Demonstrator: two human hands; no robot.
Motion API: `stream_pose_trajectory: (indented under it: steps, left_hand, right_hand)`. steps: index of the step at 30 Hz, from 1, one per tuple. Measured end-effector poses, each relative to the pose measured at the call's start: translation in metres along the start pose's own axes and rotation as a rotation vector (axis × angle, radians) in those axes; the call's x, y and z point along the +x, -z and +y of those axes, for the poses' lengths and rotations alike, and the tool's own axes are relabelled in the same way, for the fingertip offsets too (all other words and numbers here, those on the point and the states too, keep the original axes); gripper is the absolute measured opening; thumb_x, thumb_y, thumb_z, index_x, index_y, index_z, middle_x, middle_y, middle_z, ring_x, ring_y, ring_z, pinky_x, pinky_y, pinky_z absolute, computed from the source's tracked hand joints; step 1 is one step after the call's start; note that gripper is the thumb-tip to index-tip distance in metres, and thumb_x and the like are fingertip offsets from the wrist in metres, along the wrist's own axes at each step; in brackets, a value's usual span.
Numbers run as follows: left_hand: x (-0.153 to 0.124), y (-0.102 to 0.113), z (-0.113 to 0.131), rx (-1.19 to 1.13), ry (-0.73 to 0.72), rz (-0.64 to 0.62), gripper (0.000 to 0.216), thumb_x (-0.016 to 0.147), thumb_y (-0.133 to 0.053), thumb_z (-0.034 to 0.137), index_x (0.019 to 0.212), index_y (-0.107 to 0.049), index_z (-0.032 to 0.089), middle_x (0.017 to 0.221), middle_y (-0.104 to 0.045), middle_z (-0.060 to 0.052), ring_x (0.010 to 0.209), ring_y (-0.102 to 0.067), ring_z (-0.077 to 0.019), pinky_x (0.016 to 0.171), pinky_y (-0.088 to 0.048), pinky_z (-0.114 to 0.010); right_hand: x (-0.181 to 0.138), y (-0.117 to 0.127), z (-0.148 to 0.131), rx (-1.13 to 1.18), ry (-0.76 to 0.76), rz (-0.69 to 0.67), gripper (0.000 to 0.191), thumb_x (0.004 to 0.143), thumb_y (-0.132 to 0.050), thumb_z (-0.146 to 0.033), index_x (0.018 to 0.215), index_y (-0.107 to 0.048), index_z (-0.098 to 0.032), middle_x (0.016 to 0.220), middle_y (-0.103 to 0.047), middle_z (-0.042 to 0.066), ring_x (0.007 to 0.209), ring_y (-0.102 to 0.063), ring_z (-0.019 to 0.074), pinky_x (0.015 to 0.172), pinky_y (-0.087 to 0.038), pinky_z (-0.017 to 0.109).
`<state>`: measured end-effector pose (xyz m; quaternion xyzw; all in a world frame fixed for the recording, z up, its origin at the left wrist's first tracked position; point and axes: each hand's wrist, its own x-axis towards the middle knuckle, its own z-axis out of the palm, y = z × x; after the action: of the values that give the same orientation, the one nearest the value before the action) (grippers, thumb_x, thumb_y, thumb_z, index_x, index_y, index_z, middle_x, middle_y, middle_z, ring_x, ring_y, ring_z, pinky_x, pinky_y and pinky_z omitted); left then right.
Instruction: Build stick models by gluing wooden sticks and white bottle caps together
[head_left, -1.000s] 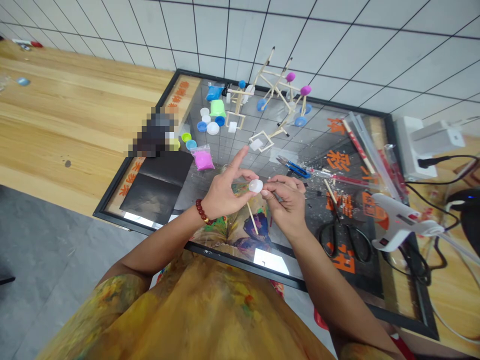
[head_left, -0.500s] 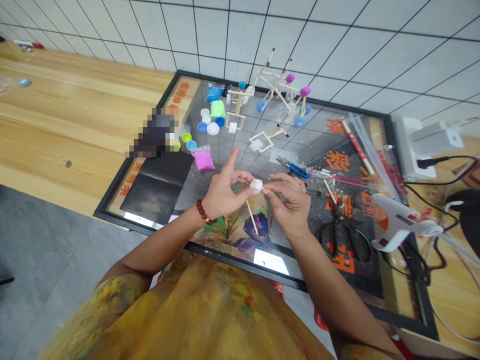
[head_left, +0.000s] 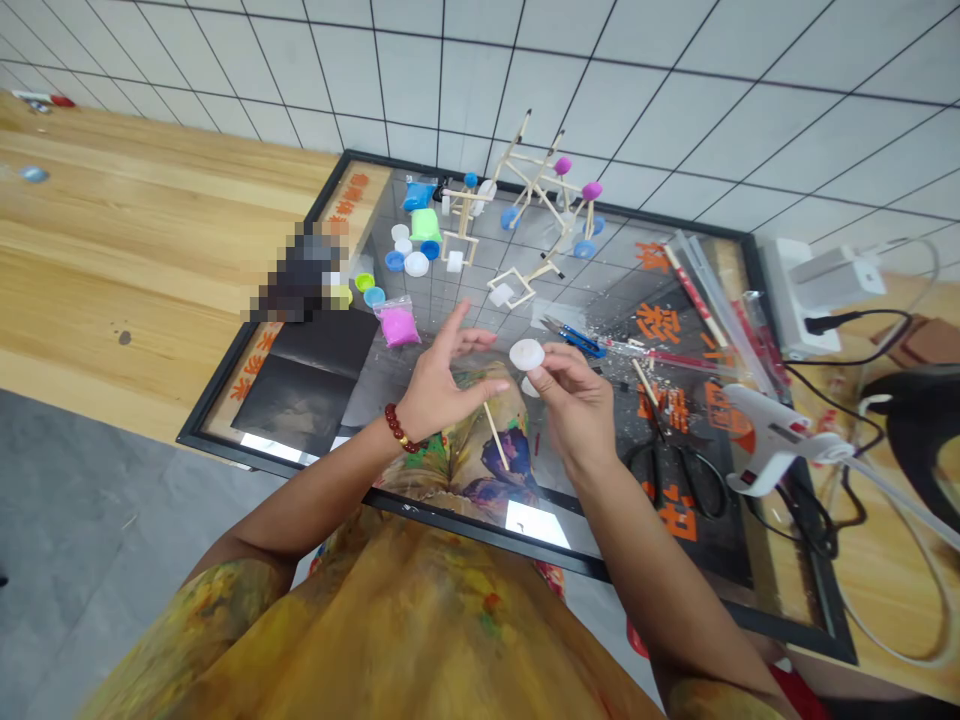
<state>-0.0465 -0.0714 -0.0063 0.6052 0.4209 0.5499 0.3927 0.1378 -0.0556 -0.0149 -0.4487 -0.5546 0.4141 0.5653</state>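
Between the thumb and fingers of my right hand (head_left: 579, 405) is a small white round cap (head_left: 527, 353), held above the dark glass tabletop (head_left: 457, 345). A second pale round shape shows just under it; I cannot tell whether it is a reflection. My left hand (head_left: 444, 385) is empty beside the cap, thumb and fingers spread and apart from it. A thin wooden stick (head_left: 496, 437) lies on the glass below both hands. Farther back stand stick models (head_left: 541, 180) with blue caps and pink balls, and a square stick frame (head_left: 512, 290) with a white piece.
Left of centre are a pink clay bag (head_left: 399, 323), a green one (head_left: 426, 226) and several caps (head_left: 416, 263). To the right lie blue snips (head_left: 574, 337), black scissors (head_left: 681, 465), a white glue gun (head_left: 780, 440) and a power strip (head_left: 795, 300) with cables.
My left hand has let go of the white cap and opened. My right hand now holds it alone, turned so its round face shows. The whole view has shifted slightly.
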Motion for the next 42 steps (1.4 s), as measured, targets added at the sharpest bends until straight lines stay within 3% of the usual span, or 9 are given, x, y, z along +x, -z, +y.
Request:
stream_pose_trajectory:
  steps: [5,12,18,27,33,38,42]
  left_hand:
    - [0.000,0.000,-0.002,-0.150,0.142,-0.031,0.075,0.077,-0.081,0.032,0.144,-0.048,0.023,0.119,-0.068,-0.010,0.109,-0.066,-0.0191,0.101,-0.052,-0.039]
    - [-0.003,-0.007,-0.001,-0.274,0.316,-0.112,0.090,0.061,-0.091,0.027,0.140,-0.050,0.024,0.118,-0.067,-0.010,0.101,-0.068,-0.0184,0.095,-0.056,-0.039]
    - [-0.003,-0.012,0.000,-0.383,0.402,-0.075,0.081,0.061,-0.091,0.030,0.133,-0.054,0.021,0.113,-0.070,-0.010,0.091,-0.070,-0.0178,0.087,-0.057,-0.038]
    - [-0.003,-0.010,-0.005,-0.414,0.337,-0.082,0.081,0.068,-0.087,0.033,0.138,-0.048,0.021,0.111,-0.072,-0.008,0.092,-0.072,-0.0167,0.085,-0.057,-0.034]
    - [-0.004,-0.010,-0.008,-0.366,0.299,-0.088,0.084,0.071,-0.086,0.037,0.142,-0.044,0.022,0.116,-0.074,-0.013,0.101,-0.073,-0.0205,0.091,-0.056,-0.036]
    - [-0.002,-0.007,-0.006,-0.421,0.276,-0.111,0.084,0.073,-0.085,0.034,0.144,-0.042,0.025,0.120,-0.073,-0.011,0.104,-0.072,-0.0190,0.092,-0.055,-0.034]
    - [0.000,-0.004,-0.004,-0.528,0.289,-0.113,0.082,0.073,-0.085,0.024,0.143,-0.044,0.027,0.117,-0.073,-0.007,0.099,-0.071,-0.0151,0.089,-0.054,-0.028]
  right_hand:
    - [0.007,0.001,-0.002,0.251,-0.210,0.060,0.030,0.066,-0.086,-0.049,0.078,-0.071,-0.026,0.077,-0.067,-0.002,0.071,-0.060,0.0139,0.070,-0.050,0.030]
    - [0.006,-0.005,-0.008,0.287,-0.248,-0.001,0.034,0.068,-0.083,-0.054,0.075,-0.067,-0.025,0.078,-0.066,-0.001,0.066,-0.058,0.0137,0.073,-0.052,0.034]
    - [0.001,-0.011,-0.008,0.245,-0.220,-0.059,0.029,0.072,-0.081,-0.050,0.081,-0.070,-0.025,0.075,-0.066,-0.001,0.069,-0.061,0.0154,0.077,-0.054,0.036]
    - [-0.001,-0.016,-0.013,0.287,-0.249,-0.095,0.030,0.064,-0.089,-0.040,0.080,-0.069,-0.025,0.078,-0.068,-0.002,0.075,-0.065,0.0152,0.077,-0.057,0.034]
    - [0.000,-0.011,-0.013,0.258,-0.200,-0.083,0.059,0.062,-0.090,-0.033,0.112,-0.059,-0.031,0.081,-0.070,-0.005,0.076,-0.067,0.0162,0.077,-0.057,0.034]
    - [0.002,-0.001,-0.020,0.180,-0.159,-0.132,0.042,0.066,-0.088,-0.033,0.099,-0.061,-0.027,0.081,-0.070,-0.004,0.073,-0.065,0.0143,0.074,-0.055,0.032]
    - [0.000,-0.001,-0.029,0.129,-0.132,-0.101,0.048,0.066,-0.088,-0.032,0.102,-0.057,-0.026,0.081,-0.071,-0.003,0.073,-0.067,0.0158,0.074,-0.056,0.033]
